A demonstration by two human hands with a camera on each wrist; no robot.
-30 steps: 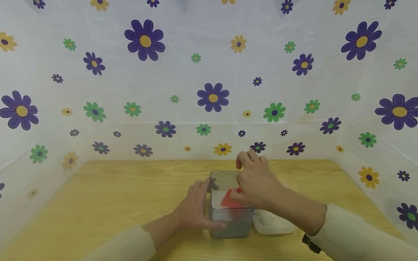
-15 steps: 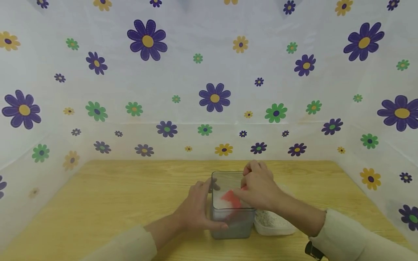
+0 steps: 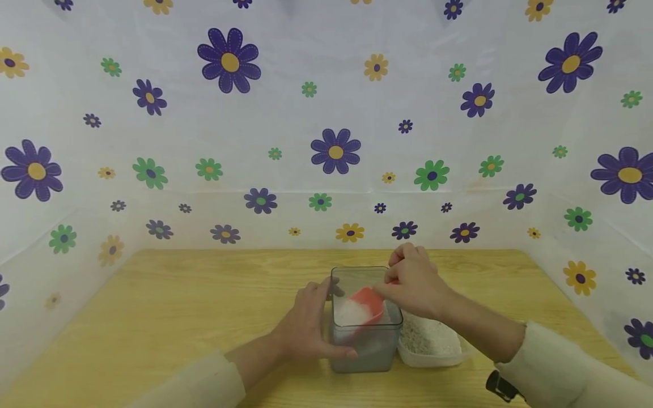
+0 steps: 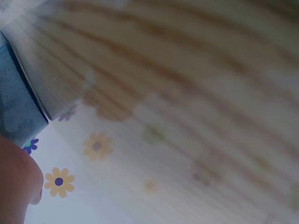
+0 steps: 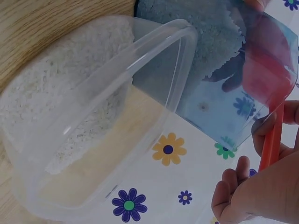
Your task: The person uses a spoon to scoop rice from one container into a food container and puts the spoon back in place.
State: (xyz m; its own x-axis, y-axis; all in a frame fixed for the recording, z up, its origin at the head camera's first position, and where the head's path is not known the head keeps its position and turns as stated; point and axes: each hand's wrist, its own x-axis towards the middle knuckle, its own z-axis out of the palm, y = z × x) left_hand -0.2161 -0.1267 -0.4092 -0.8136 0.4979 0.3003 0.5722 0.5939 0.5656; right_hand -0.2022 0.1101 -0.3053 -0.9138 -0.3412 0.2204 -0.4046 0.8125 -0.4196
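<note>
In the head view a clear grey bin [image 3: 364,351] stands upright, with rice inside. My left hand [image 3: 302,326] holds its left side, thumb across the front and fingers round the back. A red scoop [image 3: 373,303] is in the bin's upper part, its bowl heaped with white rice [image 3: 353,310]. My right hand [image 3: 415,283] pinches the scoop's handle [image 5: 272,144] above the bin's right rim; the right wrist view shows thumb and fingers on it. Only part of a left finger [image 4: 18,182] and the bin's edge [image 4: 21,93] show in the left wrist view.
A low clear plastic tub [image 3: 433,360] of rice sits against the bin's right side, below my right forearm. The right wrist view shows its raised rim [image 5: 126,70] close up. Wooden table [image 3: 204,306] spreads around; a flowered sheet [image 3: 285,113] surrounds it at the back and sides.
The scoop has turned from low in the bin to show its open bowl with rice in it. My right hand has shifted slightly right. The left hand keeps its hold.
</note>
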